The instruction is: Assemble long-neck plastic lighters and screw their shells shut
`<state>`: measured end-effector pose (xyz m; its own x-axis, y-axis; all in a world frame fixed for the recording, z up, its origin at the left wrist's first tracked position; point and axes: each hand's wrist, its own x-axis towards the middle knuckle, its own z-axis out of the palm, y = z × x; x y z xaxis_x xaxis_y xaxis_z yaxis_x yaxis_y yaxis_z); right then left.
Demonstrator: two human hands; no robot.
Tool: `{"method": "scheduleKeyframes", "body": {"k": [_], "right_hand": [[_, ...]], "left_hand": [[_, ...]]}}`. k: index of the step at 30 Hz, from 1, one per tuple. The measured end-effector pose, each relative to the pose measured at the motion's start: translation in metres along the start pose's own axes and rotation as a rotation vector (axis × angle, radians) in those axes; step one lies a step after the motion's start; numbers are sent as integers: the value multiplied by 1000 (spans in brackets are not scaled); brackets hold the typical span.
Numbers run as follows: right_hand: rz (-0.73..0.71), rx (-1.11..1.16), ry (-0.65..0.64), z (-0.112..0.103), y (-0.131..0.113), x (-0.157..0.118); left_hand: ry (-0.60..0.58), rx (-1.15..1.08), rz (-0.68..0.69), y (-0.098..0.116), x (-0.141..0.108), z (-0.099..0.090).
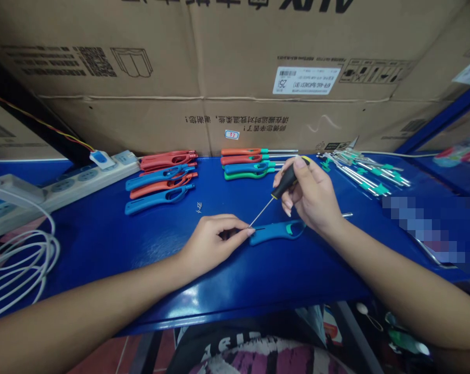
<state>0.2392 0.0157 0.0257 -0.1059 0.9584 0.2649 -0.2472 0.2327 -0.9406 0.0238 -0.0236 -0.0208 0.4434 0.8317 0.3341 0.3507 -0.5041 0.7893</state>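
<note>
My right hand (311, 195) is closed around the black and yellow handle of a screwdriver (285, 183), whose thin shaft slants down to the left. At its tip, the thumb and forefinger of my left hand (215, 239) pinch together; whatever is between them is too small to make out. A blue long-nosed lighter (272, 234) with a green trigger lies flat on the table, its handle end at my left fingertips. Part of its metal nozzle (348, 214) shows beyond my right wrist. Several tiny screws (199, 208) lie to the left, beyond my left hand.
Red and blue lighter bodies (160, 200) lie stacked at the left, and lighters with nozzles (245, 167) at the back middle. Metal nozzles with green parts (369, 174) are heaped at the right. A power strip (63, 189), coiled cable (24, 265) and large cardboard box (238, 62) border the blue table (160, 291).
</note>
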Motion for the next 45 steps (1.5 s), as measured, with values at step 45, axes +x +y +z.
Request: {"method": "scheduleKeyframes", "body": {"k": [45], "right_hand": [[-727, -529, -267, -1, 10, -18]], "left_hand": [[-179, 125, 199, -3, 3, 3]]}}
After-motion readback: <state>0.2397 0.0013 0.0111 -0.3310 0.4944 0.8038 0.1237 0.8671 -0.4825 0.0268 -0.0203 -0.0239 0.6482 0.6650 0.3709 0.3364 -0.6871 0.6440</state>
